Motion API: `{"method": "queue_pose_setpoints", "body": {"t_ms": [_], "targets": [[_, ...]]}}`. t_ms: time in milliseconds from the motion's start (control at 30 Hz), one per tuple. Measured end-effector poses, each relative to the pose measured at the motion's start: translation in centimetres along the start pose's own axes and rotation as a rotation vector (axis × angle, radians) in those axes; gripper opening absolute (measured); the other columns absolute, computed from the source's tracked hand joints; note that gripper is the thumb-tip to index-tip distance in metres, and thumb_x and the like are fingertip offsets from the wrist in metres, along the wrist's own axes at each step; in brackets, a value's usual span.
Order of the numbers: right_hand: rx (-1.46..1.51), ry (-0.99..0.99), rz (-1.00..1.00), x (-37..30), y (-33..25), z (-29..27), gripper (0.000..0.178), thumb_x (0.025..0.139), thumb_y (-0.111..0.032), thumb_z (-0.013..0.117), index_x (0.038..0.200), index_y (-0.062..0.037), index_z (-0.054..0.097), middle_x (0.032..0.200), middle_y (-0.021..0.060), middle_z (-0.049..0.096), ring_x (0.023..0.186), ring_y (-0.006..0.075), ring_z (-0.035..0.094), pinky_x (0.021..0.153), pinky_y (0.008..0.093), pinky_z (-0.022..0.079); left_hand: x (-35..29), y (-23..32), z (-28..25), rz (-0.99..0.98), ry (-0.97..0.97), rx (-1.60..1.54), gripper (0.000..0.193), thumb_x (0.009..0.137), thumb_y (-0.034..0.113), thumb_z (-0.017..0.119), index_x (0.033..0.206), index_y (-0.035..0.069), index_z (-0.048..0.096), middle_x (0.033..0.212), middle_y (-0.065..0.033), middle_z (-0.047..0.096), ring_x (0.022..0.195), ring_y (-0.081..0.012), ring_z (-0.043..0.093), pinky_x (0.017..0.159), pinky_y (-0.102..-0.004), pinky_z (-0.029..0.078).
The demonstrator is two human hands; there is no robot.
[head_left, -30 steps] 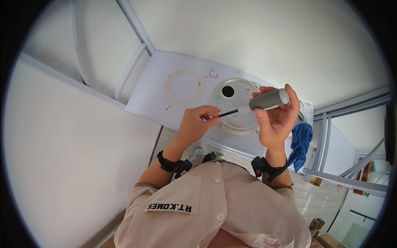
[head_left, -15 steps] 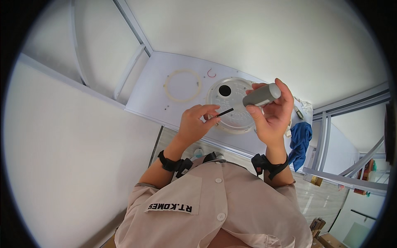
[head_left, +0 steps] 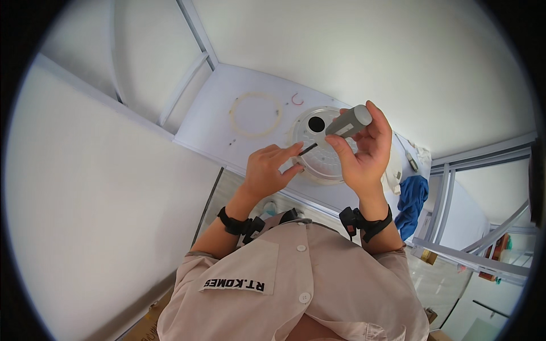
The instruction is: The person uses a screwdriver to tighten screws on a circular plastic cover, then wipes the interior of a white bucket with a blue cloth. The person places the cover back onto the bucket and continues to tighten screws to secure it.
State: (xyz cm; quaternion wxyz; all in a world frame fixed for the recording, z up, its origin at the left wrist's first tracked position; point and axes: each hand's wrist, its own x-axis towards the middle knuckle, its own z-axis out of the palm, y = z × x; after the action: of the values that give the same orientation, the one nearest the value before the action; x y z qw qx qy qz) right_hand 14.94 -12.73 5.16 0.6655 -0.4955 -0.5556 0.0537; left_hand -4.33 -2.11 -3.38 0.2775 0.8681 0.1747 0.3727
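Note:
In my left hand (head_left: 266, 170) is a thin black stick (head_left: 308, 149) near the fingertips, its far end pointing toward my other hand. Thumb and index finger stand somewhat apart, and how the stick is gripped is partly hidden. Fingers of my right hand (head_left: 367, 156) wrap around a grey cylinder (head_left: 348, 121), tilted with its pale round end up and to the right. Below both hands lies a round silver metal plate (head_left: 324, 165) with a raised pattern and a black disc (head_left: 316, 124) on its far left part. My right hand covers part of the plate.
On the white table (head_left: 199, 122), a cream ring (head_left: 233, 116) lies left of the plate. A curved red wire (head_left: 293, 100) and several small bits are near it. At right are a blue cloth (head_left: 412, 199) over the edge and a small grey-green tool (head_left: 411, 162). White walls enclose the table.
My right hand has moved slightly left with the grey cylinder, closer to my left hand. The left thumb and index finger have spread farther apart around the stick.

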Motion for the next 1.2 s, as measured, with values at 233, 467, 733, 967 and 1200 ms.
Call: {"method": "queue_pose_setpoints", "body": {"t_ms": [233, 467, 733, 967, 1200], "targets": [[-0.021, -0.018, -0.006, 0.2, 0.3, 0.6, 0.085, 0.090, 0.003, 0.090, 0.162, 0.0011, 0.045, 0.135, 0.0168, 0.073, 0.119, 0.0229, 0.075, 0.098, 0.0376, 0.064, -0.8, -0.5, -0.2, 0.045, -0.051, 0.120, 0.065, 0.079, 0.009, 0.092, 0.142, 0.011, 0.075, 0.109, -0.0029, 0.086, 0.078, -0.0255, 0.074, 0.071, -0.0379, 0.061], [-0.012, -0.021, -0.014, 0.1, 0.2, 0.7, 0.084, 0.091, 0.004, 0.089, 0.163, 0.0016, 0.044, 0.137, 0.0195, 0.071, 0.121, 0.0250, 0.074, 0.100, 0.0390, 0.065, -0.4, -0.5, -0.3, 0.085, -0.013, 0.104, 0.068, 0.081, 0.012, 0.090, 0.146, 0.011, 0.072, 0.101, -0.0005, 0.083, 0.080, -0.0231, 0.071, 0.070, -0.0369, 0.058], [-0.022, -0.026, 0.014, 0.0, 0.1, 0.5, 0.085, 0.090, 0.002, 0.091, 0.162, 0.0020, 0.045, 0.138, 0.0185, 0.071, 0.122, 0.0245, 0.074, 0.099, 0.0380, 0.064, -0.5, -1.1, -0.2, 0.090, -0.065, 0.079, 0.071, 0.080, 0.010, 0.090, 0.148, 0.010, 0.070, 0.112, -0.0011, 0.084, 0.083, -0.0237, 0.070, 0.072, -0.0370, 0.059], [-0.072, 0.025, 0.004, 0.1, 0.3, 1.0, 0.085, 0.089, 0.000, 0.093, 0.161, 0.0013, 0.048, 0.135, 0.0146, 0.072, 0.118, 0.0221, 0.075, 0.094, 0.0359, 0.064, -0.3, -1.2, 0.0, 0.041, -0.024, -0.050, 0.072, 0.080, 0.008, 0.091, 0.149, 0.008, 0.069, 0.116, -0.0009, 0.084, 0.087, -0.0257, 0.072, 0.076, -0.0371, 0.061], [-0.096, 0.032, 0.010, 0.3, 0.3, 1.3, 0.084, 0.089, -0.003, 0.095, 0.160, 0.0013, 0.050, 0.134, 0.0130, 0.072, 0.116, 0.0203, 0.075, 0.093, 0.0352, 0.064, -0.2, -1.5, -0.1, 0.060, -0.032, -0.056, 0.070, 0.081, 0.009, 0.091, 0.148, 0.012, 0.070, 0.112, -0.0008, 0.085, 0.083, -0.0253, 0.072, 0.072, -0.0370, 0.060]]}}
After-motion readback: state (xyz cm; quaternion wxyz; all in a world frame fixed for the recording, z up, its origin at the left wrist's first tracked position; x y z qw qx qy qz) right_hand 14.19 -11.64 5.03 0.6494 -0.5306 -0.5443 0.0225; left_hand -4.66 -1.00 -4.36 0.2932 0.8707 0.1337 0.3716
